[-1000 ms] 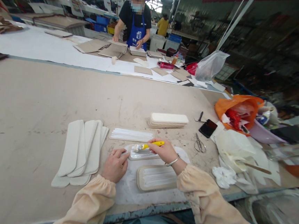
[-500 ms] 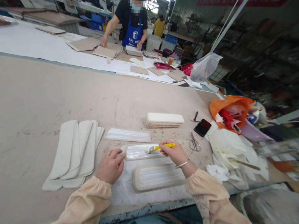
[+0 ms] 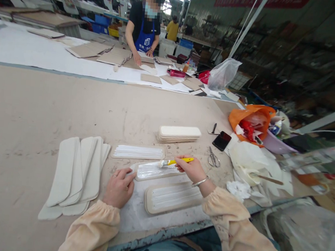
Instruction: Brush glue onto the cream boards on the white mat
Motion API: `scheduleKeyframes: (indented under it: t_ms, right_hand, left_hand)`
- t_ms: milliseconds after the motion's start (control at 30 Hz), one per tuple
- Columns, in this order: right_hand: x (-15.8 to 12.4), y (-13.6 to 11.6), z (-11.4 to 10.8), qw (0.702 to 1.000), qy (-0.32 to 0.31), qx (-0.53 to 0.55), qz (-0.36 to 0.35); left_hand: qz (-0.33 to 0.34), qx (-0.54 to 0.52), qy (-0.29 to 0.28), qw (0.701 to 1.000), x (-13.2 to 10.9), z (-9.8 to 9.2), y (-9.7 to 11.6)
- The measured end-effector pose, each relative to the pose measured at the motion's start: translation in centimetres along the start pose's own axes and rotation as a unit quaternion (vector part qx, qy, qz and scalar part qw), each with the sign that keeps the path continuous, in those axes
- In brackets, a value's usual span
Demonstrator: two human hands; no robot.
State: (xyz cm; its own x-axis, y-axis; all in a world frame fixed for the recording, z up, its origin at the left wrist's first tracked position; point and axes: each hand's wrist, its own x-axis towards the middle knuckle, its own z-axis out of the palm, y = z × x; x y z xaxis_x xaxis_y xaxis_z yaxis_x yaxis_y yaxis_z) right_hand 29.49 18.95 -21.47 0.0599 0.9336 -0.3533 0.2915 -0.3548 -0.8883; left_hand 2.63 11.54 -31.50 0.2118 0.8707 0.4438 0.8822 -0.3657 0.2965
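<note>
My right hand (image 3: 187,168) grips a yellow-handled paintbrush (image 3: 182,161), its bristles on a long rounded panel (image 3: 147,171) coated in glossy white. Fingertips of my left hand (image 3: 120,187) press on that panel's left end, the fingers partly spread with nothing in them. Nearer me lies a similar panel (image 3: 172,199) with white streaks, partly hidden by my right forearm. Beyond the brushed panel is another white-streaked panel (image 3: 138,152). Left of my left hand, several cream panels (image 3: 65,171) overlap in a fanned pile.
A neat stack of cream panels (image 3: 180,132) stands farther back. To the right are scissors (image 3: 214,157), a phone (image 3: 222,141), an orange bag (image 3: 238,118) and a plastic-lined container (image 3: 245,159) with a stick. Across the table a co-worker (image 3: 145,29) handles flat boards (image 3: 111,56).
The view has swung slightly right. My brush has shifted a little toward the panel's far edge; my left hand stays at its end. The co-worker's hand has moved from the left boards toward the middle.
</note>
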Motion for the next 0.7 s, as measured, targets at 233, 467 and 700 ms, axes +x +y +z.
scheduleKeyframes:
  t_ms: [233, 467, 700]
  right_hand:
    - [0.2, 0.4, 1.1, 1.0, -0.01, -0.004, 0.008]
    - [-0.4, 1.3, -3.1, 0.999, 0.031, -0.041, 0.018]
    - [-2.2, 1.2, -7.3, 0.992, 0.077, -0.092, -0.044]
  left_hand:
    - [-0.001, 0.0, -0.004, 1.0, 0.0, 0.0, 0.0]
    - [-0.005, -0.005, -0.006, 1.0, -0.1, 0.2, -0.2]
    - [-0.004, 0.0, -0.009, 1.0, -0.3, 0.5, -0.4]
